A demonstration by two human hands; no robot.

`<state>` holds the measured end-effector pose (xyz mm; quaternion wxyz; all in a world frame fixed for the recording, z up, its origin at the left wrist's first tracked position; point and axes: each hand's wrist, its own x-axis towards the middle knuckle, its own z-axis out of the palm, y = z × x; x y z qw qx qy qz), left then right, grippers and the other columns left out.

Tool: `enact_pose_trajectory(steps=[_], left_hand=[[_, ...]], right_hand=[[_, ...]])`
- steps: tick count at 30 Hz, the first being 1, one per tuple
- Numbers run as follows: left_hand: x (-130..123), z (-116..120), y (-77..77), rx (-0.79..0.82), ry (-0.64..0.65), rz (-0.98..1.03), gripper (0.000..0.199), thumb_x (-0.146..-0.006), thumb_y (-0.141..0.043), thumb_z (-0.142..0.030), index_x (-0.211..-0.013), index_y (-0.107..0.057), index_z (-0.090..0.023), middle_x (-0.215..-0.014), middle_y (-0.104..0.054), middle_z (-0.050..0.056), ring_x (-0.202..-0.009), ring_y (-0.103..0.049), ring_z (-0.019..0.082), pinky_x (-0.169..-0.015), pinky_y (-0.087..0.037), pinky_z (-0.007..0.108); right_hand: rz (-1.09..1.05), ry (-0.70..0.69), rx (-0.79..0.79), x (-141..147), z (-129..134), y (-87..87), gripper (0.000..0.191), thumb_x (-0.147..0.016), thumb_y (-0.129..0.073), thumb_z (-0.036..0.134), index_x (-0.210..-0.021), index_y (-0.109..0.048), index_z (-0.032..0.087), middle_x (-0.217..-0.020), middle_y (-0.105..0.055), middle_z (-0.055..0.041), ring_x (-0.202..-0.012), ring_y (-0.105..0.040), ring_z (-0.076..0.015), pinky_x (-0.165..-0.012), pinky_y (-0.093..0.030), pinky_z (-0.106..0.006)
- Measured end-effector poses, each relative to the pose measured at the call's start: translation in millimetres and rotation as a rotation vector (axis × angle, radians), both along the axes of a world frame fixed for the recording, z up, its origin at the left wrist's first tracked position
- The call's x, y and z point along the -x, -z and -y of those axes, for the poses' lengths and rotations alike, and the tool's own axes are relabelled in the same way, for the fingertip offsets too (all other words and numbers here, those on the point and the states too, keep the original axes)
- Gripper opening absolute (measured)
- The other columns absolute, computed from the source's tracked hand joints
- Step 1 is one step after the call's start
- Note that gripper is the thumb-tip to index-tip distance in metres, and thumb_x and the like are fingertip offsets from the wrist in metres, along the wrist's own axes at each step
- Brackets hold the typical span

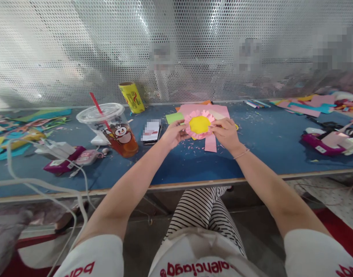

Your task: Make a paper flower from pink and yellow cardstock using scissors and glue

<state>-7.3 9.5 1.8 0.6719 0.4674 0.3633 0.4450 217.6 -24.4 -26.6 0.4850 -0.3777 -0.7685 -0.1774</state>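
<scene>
A paper flower (pixel 199 124) with a yellow round centre and a fringe of pink petals is held up over the blue table. My left hand (pixel 175 134) grips its left edge between thumb and fingers. On the opposite edge, my right hand (pixel 226 132) pinches the pink petals. Behind and below the flower lie pink paper sheets (pixel 222 110), a green piece (pixel 174 117) and a pink strip (pixel 210 144). Small pink scraps are scattered on the table near my hands.
To the left stand a drink cup (pixel 122 138) with a red straw, a phone (pixel 151 131) and a yellow roll (pixel 132 97). Purple power strips (pixel 323 144) with cables lie on both sides. Coloured paper and pens (pixel 256 104) are farther back. A perforated metal screen (pixel 193 50) rises behind.
</scene>
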Motion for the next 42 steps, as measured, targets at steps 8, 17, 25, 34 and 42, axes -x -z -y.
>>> enact_pose_trajectory(steps=[8, 17, 25, 34, 42], left_hand=[[-1.5, 1.5, 5.0, -0.084, -0.076, -0.087, 0.033, -0.066, -0.062, -0.005, -0.095, -0.051, -0.015, -0.072, -0.065, 0.001, -0.057, -0.064, 0.013, -0.059, -0.055, 0.029], [-3.1, -3.6, 10.8, -0.076, -0.047, -0.141, 0.026, -0.062, -0.067, -0.009, -0.085, -0.057, -0.014, -0.072, -0.065, 0.002, -0.057, -0.063, 0.013, -0.058, -0.053, 0.028], [-3.2, -6.5, 13.7, -0.189, -0.166, -0.144, 0.032, -0.068, -0.071, -0.038, -0.059, -0.048, -0.017, -0.047, -0.043, -0.007, -0.039, -0.044, 0.006, -0.042, -0.038, 0.02], [-1.7, -7.3, 15.0, -0.292, -0.137, -0.217, 0.035, -0.064, -0.073, -0.036, -0.054, -0.047, -0.016, -0.046, -0.038, -0.007, -0.041, -0.034, 0.003, -0.04, -0.025, 0.017], [-1.2, -5.8, 13.0, -0.137, -0.032, -0.143, 0.017, -0.056, -0.071, -0.025, -0.06, -0.058, -0.015, -0.049, -0.049, -0.004, -0.044, -0.044, 0.007, -0.043, -0.034, 0.021]], right_hand=[[-0.742, -0.353, 0.526, 8.7, -15.5, 13.4, 0.038, -0.076, -0.054, 0.034, -0.113, -0.048, 0.027, -0.122, -0.049, -0.0077, -0.093, -0.057, -0.0174, -0.072, -0.053, -0.035], [-0.986, -0.361, 0.92, 9.4, -22.0, 11.2, 0.036, -0.052, -0.078, 0.039, -0.067, -0.053, 0.018, -0.061, -0.052, 0.0037, -0.054, -0.051, -0.0089, -0.053, -0.049, -0.026], [-0.822, -0.38, 0.893, 9.9, -19.7, 13.9, 0.038, -0.058, -0.076, 0.042, -0.062, -0.045, 0.019, -0.057, -0.045, 0.0049, -0.055, -0.048, -0.0086, -0.054, -0.047, -0.026], [-0.813, -0.463, 0.967, 11.6, -16.0, 10.3, 0.035, -0.065, -0.07, 0.05, -0.079, -0.055, 0.021, -0.072, -0.05, 0.0031, -0.061, -0.047, -0.0094, -0.053, -0.039, -0.023], [-0.645, -0.413, 0.849, 9.5, -18.5, 14.4, 0.025, -0.066, -0.067, 0.036, -0.065, -0.049, 0.019, -0.062, -0.043, 0.0046, -0.058, -0.038, -0.0088, -0.054, -0.032, -0.025]])
